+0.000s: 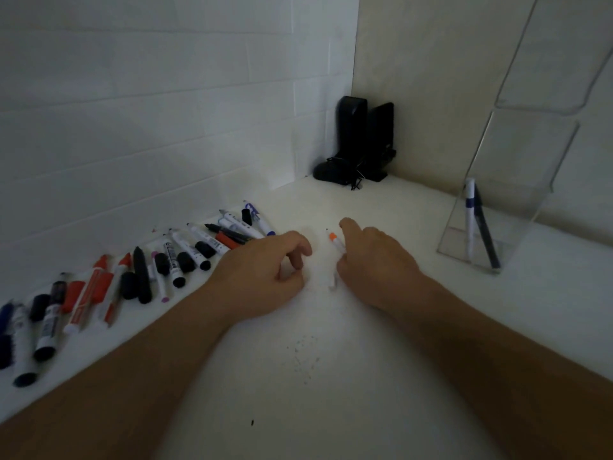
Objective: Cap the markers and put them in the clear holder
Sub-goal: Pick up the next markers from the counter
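Across the lower half of the frame spreads a white tabletop (pixel 331 376), dimly lit, with a few dark specks on it near the bottom centre. Behind it, filling the upper left, stands a white brick wall (pixel 149 94), and a plain pale wall (pixel 431 78) closes the upper right. At the corner where they meet, top centre, stand two black speakers (pixel 360 141) with tangled cords at their feet.

Along the left edge of the frame, beside the brick wall, lies a loose row of markers (pixel 139 270), white barrels with black, red, blue and purple ends, several uncapped, with separate black and red caps scattered among them. At the right stands the clear holder (pixel 517 200), tall and transparent, with two markers already leaning inside: a white marker (pixel 469 217) with a blue band and a dark blue marker (pixel 485 230) beside it.

Near the centre, the right hand (pixel 374 260) grips a thin white marker with an orange collar (pixel 335 242), tip bare and pointing away, fingers curled round its barrel. The left hand (pixel 265 270) rests just beside it on the table with its fingers curled in; whether it holds a cap cannot be told.
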`<action>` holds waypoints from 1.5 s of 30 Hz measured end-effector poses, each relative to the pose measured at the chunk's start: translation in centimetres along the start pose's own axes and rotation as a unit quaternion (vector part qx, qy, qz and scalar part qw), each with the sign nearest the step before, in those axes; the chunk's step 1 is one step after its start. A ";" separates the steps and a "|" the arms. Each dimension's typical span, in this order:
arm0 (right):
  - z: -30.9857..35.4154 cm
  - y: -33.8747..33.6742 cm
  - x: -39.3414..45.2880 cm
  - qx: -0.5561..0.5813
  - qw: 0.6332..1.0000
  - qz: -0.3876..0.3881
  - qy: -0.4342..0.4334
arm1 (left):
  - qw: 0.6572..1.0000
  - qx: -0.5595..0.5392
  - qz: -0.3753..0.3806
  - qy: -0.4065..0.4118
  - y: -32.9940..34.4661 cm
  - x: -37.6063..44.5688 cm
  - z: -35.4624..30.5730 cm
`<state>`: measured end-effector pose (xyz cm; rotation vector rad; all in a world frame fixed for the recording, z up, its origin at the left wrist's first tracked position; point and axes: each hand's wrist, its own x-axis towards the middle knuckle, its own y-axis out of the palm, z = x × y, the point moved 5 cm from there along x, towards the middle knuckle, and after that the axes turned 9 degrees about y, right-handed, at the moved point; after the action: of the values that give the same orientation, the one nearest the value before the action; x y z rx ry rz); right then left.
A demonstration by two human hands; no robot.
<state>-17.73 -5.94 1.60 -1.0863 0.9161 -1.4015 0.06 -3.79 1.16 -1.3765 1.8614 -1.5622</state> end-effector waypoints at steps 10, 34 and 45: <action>0.8 1.0 -0.6 -0.069 0.998 -0.011 -0.001 | 0.999 0.031 0.015 0.015 1.6 0.4 -3.2; -2.4 -1.6 0.8 0.312 0.944 0.043 -0.100 | 0.880 -0.447 -0.123 -0.103 -0.5 -0.1 1.5; -1.3 -1.5 -0.3 0.236 0.958 -0.001 -0.164 | 0.894 -0.418 -0.129 -0.099 -0.5 -0.1 1.6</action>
<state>-19.38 -5.56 2.69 -0.9111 0.3149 -1.3019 1.58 -4.54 1.00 -2.1009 2.3991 -0.6248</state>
